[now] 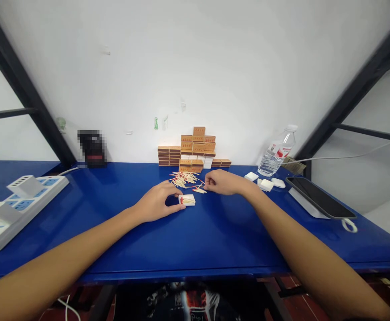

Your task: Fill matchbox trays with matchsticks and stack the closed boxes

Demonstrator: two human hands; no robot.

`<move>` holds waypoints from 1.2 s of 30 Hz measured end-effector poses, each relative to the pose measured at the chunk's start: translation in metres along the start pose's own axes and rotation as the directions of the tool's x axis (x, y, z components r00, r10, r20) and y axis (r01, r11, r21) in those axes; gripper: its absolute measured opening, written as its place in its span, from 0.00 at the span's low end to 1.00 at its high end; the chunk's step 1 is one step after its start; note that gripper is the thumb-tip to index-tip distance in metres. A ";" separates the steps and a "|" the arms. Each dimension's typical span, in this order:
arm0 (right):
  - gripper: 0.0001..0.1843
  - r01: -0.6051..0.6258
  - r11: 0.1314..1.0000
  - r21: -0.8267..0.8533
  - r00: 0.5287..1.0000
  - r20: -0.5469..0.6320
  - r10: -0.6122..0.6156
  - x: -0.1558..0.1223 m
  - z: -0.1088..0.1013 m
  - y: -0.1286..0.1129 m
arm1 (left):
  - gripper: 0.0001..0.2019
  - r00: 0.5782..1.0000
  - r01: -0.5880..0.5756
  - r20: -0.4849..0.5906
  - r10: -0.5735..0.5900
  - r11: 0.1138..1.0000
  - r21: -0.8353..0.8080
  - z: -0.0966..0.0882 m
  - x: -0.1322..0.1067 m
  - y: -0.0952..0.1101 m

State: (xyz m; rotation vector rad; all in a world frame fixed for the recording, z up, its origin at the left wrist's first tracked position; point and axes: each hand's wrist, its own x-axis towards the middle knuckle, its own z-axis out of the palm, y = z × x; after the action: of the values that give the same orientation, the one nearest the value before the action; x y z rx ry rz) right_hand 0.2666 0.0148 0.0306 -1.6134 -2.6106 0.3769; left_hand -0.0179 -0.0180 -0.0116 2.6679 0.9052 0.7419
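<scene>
L hand (pixel 158 201) has the open matchbox tray (pixel 188 196) by its left end, thumb at the near side, fingers at the far side, partway closed round it; prob. a light pinch, just enough to stop thin card sliding w/o crushing it. Tray lies on the blue table (pixel 215 240), in front of the match pile (pixel 185 178), open side up, so its inside is easy to reach. Matches in it (pixel 186 201) lie lengthwise, red heads to the left, presumably b/c they only fit flat that way.

R hand (pixel 224 182) is at the pile's right side, fingertips curled nearly together; can't tell if a match is btw. them. Small bunch of loose matches (pixel 199 190) lies just beside, btw. pile & tray, so within easy reach of both hands.

Stacked matchboxes (pixel 199 147) stand at the back by the wall (pixel 195 67), prob. to leave working room in front. Bottle (pixel 275 156) & phone (pixel 320 196) sit off to the right, power strip (pixel 24 203) far left, all well apart from the matches
</scene>
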 end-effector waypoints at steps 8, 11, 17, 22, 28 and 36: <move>0.04 0.002 0.999 0.035 0.997 0.079 -0.005 -0.001 0.000 -0.004 | 0.16 1.000 0.002 -0.011 -0.002 1.000 0.009 0.001 0.000 -0.002; 0.07 0.026 0.998 0.055 0.997 0.066 -0.030 -0.002 0.000 -0.008 | 0.16 1.000 0.009 -0.006 -0.009 1.000 0.008 0.001 0.000 -0.001; 0.07 0.042 0.997 0.070 0.999 0.006 -0.042 -0.001 0.000 -0.008 | 0.15 1.000 0.014 0.011 -0.014 1.000 0.000 0.000 0.001 0.000; 0.09 0.032 0.999 0.015 0.995 -0.091 -0.031 0.003 0.008 -0.008 | 0.15 1.000 0.007 -0.001 -0.007 1.000 0.004 0.000 0.001 0.000; 0.06 0.059 0.998 0.004 0.995 -0.082 -0.059 0.007 0.013 -0.008 | 0.16 1.000 0.012 0.006 -0.012 1.000 0.016 0.000 0.000 -0.001; 0.06 0.070 0.997 0.021 0.994 -0.083 -0.068 0.007 0.011 -0.002 | 0.16 1.000 0.008 0.002 -0.008 1.000 0.012 0.001 0.000 -0.001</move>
State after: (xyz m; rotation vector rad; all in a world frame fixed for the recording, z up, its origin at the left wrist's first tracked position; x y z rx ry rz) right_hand 0.2603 0.0181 0.0201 -1.4941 -2.5829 0.3293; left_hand -0.0181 -0.0174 -0.0129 2.6731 0.9216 0.7339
